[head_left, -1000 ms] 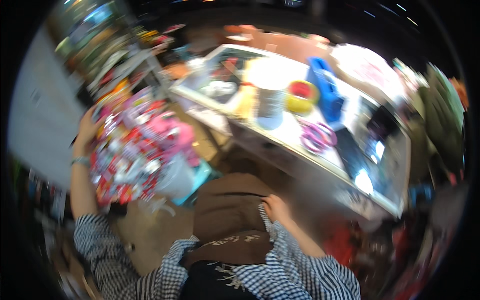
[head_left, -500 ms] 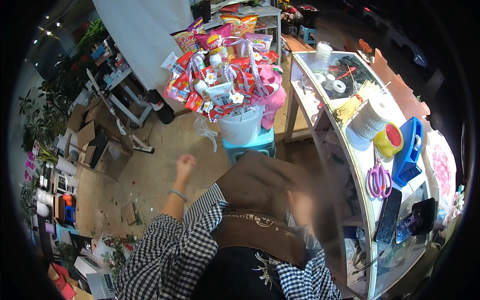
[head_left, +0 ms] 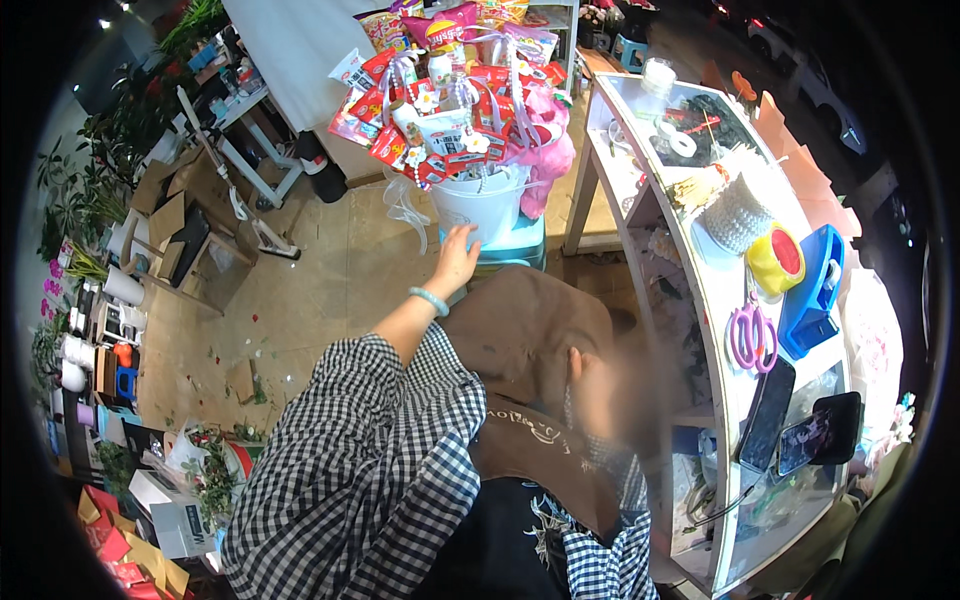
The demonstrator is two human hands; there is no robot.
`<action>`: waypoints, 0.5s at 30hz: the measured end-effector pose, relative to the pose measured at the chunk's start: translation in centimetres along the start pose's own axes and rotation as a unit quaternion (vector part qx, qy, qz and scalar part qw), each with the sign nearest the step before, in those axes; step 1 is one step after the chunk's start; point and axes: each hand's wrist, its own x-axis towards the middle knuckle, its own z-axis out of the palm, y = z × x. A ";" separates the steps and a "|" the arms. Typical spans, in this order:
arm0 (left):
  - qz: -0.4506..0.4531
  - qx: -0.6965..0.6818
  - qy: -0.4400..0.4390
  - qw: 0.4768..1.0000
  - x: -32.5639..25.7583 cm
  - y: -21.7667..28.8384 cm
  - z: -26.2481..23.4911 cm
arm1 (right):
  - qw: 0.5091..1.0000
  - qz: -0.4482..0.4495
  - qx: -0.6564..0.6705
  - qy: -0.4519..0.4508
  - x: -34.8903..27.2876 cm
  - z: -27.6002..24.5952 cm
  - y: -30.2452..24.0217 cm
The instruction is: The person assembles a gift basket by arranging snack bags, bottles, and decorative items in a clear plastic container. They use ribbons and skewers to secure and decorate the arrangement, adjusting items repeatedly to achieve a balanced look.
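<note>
A white bucket (head_left: 475, 205) stands on a turquoise stool (head_left: 515, 250) in front of me. It holds an arrangement of snack packets (head_left: 450, 130), small bottles, white flowers and lilac ribbons, with a pink plush-looking piece (head_left: 545, 160) at its right side. My left hand (head_left: 456, 258), a pale bangle at its wrist, reaches to the bucket's lower front left. Its fingers are stretched out and hold nothing; whether they touch the bucket I cannot tell. Above the brown apron (head_left: 530, 320) on my lap is my right hand (head_left: 595, 385), hazy, its fingers mostly hidden.
At right a glass-topped counter (head_left: 700, 270) bears purple scissors (head_left: 750, 335), yellow tape (head_left: 775, 257), a blue tape dispenser (head_left: 815, 290), a bead roll (head_left: 738, 215) and two phones (head_left: 768, 415). Cardboard boxes (head_left: 165, 225) and a long-handled sweeper (head_left: 240, 205) stand left; leaf scraps lie on the floor.
My left hand has moved right and forward to the bucket, its fingers stretching out. My right hand stays near my lap. The view has shifted, so the bucket sits higher in it.
</note>
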 end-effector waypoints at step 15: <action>-0.050 0.063 0.048 0.996 6.5 1.7 -2.1 | 1.000 -0.019 -0.001 0.025 -0.5 -0.3 0.6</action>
